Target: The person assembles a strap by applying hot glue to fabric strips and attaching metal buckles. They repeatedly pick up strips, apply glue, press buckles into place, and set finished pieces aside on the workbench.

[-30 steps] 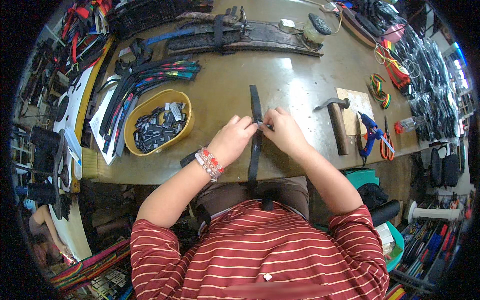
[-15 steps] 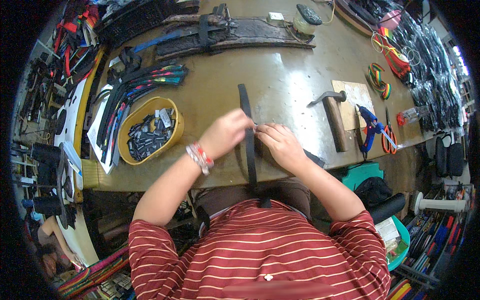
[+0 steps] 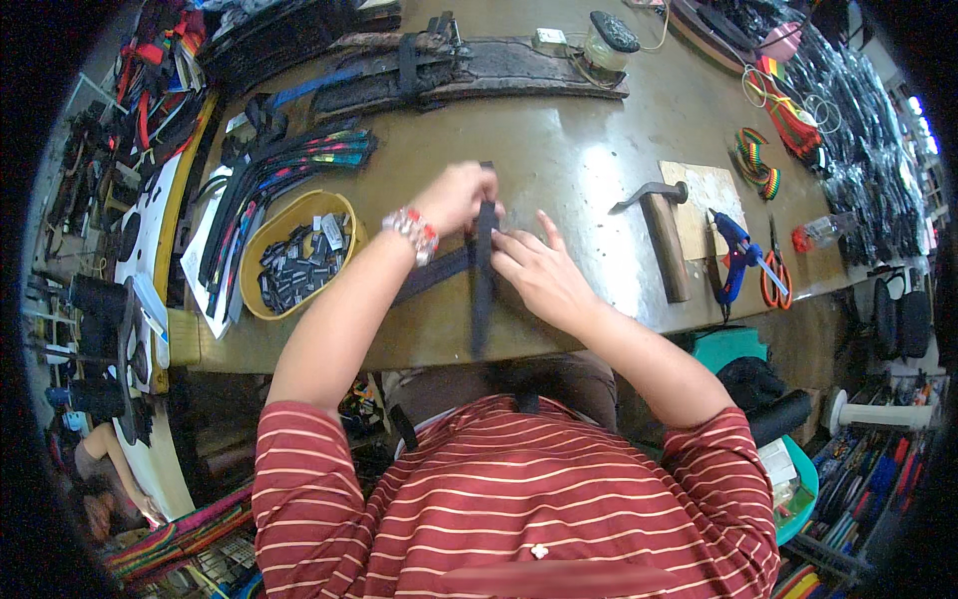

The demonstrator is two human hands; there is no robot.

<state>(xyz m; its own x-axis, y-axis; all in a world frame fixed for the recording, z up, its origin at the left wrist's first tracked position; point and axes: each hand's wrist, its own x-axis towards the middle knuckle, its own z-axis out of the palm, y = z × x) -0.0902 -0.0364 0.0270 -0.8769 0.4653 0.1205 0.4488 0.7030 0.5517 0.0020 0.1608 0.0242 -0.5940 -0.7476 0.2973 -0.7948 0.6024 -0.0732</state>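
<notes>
Left hand (image 3: 461,197) pinching the far end of the black strap (image 3: 483,285), right hand (image 3: 536,275) spread flat against its side on the tabletop (image 3: 579,160). Near end hanging over the edge toward the body; could slide or twist if the pinch slackens. Hammer (image 3: 661,235) lying well right of the hands.

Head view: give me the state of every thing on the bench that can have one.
black strap: flat on the bench, running toward the person, pinched near its far end
left hand: closed on the strap
right hand: fingers pressing the strap
yellow tray: full of dark clips
hammer: lying idle
scissors: lying closed
</notes>
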